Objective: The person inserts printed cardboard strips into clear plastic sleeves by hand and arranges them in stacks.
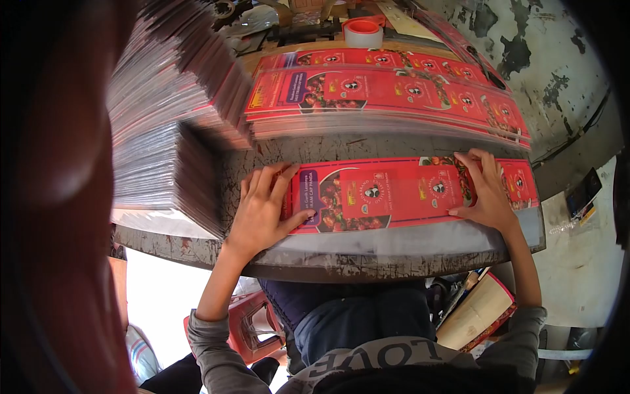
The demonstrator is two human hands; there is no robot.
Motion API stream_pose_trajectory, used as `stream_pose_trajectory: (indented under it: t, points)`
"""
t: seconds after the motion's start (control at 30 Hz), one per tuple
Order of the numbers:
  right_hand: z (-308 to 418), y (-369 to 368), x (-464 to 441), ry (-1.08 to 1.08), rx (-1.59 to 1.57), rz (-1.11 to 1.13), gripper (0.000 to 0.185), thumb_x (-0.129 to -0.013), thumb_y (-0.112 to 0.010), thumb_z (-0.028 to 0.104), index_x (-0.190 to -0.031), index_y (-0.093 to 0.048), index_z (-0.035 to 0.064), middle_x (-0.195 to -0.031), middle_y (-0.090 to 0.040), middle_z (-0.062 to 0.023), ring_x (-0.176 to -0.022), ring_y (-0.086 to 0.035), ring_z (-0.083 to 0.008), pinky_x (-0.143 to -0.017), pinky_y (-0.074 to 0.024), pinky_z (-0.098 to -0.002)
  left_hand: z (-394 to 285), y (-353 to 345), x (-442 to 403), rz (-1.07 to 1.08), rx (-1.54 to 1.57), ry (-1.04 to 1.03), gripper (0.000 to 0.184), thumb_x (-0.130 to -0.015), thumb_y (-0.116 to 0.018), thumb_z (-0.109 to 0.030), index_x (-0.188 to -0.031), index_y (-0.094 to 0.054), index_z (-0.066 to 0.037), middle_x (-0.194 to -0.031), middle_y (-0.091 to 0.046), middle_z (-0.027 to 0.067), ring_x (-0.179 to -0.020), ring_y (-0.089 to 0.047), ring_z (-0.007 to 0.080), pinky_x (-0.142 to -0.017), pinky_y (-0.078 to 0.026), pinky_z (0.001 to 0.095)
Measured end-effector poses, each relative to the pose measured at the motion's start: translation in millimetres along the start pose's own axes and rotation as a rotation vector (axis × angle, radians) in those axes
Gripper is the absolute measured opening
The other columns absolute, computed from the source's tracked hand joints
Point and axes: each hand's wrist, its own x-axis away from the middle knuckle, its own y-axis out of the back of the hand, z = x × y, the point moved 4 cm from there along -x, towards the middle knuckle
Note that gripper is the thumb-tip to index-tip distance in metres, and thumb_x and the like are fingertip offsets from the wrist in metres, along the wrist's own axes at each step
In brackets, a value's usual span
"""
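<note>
A long red printed packaging sheet, with food pictures and small round logos, lies flat along the front of the dark worn table. Over its left end rests my left hand, fingers apart, with the thumb on the printed face. My right hand spans the sheet near its right end. Its fingertips are at the far edge and its thumb is on the print closer to me. Under and in front of the red sheet is a whitish, see-through layer.
Behind are stacks of similar red sheets. Tall fanned piles of sheets stand at the left. A roll of tape sits at the back. Below the table's curved front edge are a red stool and a cardboard box.
</note>
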Motion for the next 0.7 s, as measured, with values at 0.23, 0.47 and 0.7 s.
stream_pose_trajectory:
  t: [0.23,0.47,0.7]
  points:
    - [-4.2,-3.1,-3.5,-0.039,-0.065,-0.001,0.091,-0.045,-0.085,0.04,-0.121,-0.046,0.0089,-0.115,-0.04,-0.0136,-0.111,-0.038,-0.0323,-0.092,-0.0288,-0.0436,-2.1,3.4,-0.7,-0.064,-0.045,0.008,0.065,-0.069,-0.073,-0.039,-0.12,-0.052,-0.005,-0.108,-0.051,0.0107,-0.096,-0.05,0.0279,-0.082,-0.036,0.0403]
    - [-8.1,-4.1,-1.6,-0.048,-0.121,-0.01,0.075,-0.049,-0.084,0.04,-0.107,-0.049,0.009,-0.1,-0.045,-0.009,-0.099,-0.042,-0.0285,-0.084,-0.0281,-0.0387,0.1,1.9,0.7,-0.089,-0.021,0.021,0.051,-0.065,-0.077,-0.034,-0.106,-0.062,-0.007,-0.098,-0.052,0.0081,-0.09,-0.051,0.0246,-0.078,-0.036,0.0384]
    - [-8.0,-4.6,-0.2,0.009,-0.101,-0.062,0.059,-0.055,-0.082,0.041,-0.094,-0.053,0.0085,-0.092,-0.045,-0.0071,-0.09,-0.044,-0.0256,-0.081,-0.028,-0.0371,-2.6,4.2,2.1,-0.125,-0.026,-0.001,0.043,-0.066,-0.077,-0.027,-0.103,-0.064,-0.009,-0.096,-0.054,0.0059,-0.089,-0.053,0.0233,-0.081,-0.036,0.0374]
